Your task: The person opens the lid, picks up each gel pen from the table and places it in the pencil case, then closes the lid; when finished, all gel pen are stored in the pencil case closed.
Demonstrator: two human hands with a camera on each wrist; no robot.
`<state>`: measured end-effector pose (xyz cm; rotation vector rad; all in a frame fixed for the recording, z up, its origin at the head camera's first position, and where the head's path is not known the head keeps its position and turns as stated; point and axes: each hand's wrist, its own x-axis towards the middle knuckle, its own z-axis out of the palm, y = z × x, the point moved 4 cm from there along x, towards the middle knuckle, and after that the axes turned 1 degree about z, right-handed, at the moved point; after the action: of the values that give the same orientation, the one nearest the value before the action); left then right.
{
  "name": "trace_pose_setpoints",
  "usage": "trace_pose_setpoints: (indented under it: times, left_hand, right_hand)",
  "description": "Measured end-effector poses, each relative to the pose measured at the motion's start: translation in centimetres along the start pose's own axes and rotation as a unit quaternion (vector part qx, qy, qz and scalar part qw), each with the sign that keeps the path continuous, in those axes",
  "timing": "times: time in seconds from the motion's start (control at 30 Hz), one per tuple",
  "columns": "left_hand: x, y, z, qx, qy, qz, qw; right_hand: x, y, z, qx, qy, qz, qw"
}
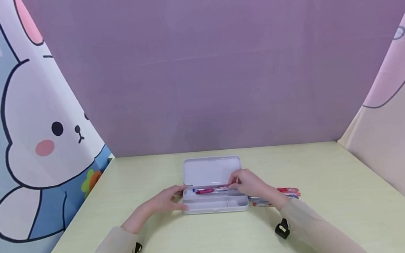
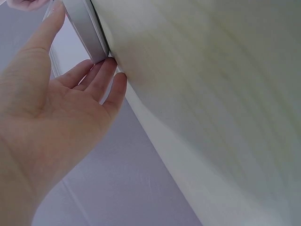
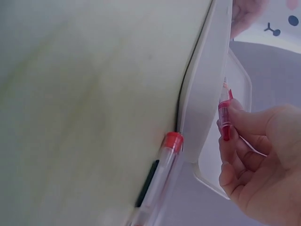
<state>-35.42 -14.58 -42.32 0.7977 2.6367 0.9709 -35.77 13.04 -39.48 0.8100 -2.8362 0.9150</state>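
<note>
A white pencil case [image 1: 237,207] lies on the table with its lid [image 1: 211,170] raised at the back. My left hand [image 1: 165,200] grips its left end, thumb at the front corner and fingers at the back; the left wrist view shows these fingers against the case's wall [image 2: 87,30]. My right hand [image 1: 245,182] is over the right part of the back compartment. Between its thumb and fingers it pinches a red pen [image 3: 224,115], its tip pointing towards the left end. A pink-red pen [image 1: 204,191] and a blue one show in that compartment, partly overlapping.
Several pens [image 1: 289,191] with red and dark parts lie on the table to the right of the case, partly under my right forearm. One red-ended clear pen [image 3: 162,165] is close to the case's wall. A purple partition [image 1: 222,100] stands behind the table [image 1: 162,242].
</note>
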Motion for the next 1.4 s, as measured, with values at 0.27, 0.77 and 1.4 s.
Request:
trace_pose_setpoints:
  times: [0.27,0.77,1.4]
  left_hand:
    - [-0.1,0.0,0.0,-0.001,-0.003,-0.001,1.0000]
    - [-0.3,0.4,0.0,-0.002,0.001,-0.006,1.0000]
    - [-0.3,0.3,0.0,0.004,0.002,-0.003,1.0000]
  right_hand:
    - [0.2,0.0,0.7,-0.013,-0.020,-0.019,0.9995]
    - [0.8,-0.1,1.3,-0.043,-0.026,-0.010,0.9987]
    - [0.6,0.3,0.7,-0.014,-0.007,0.015,0.9998]
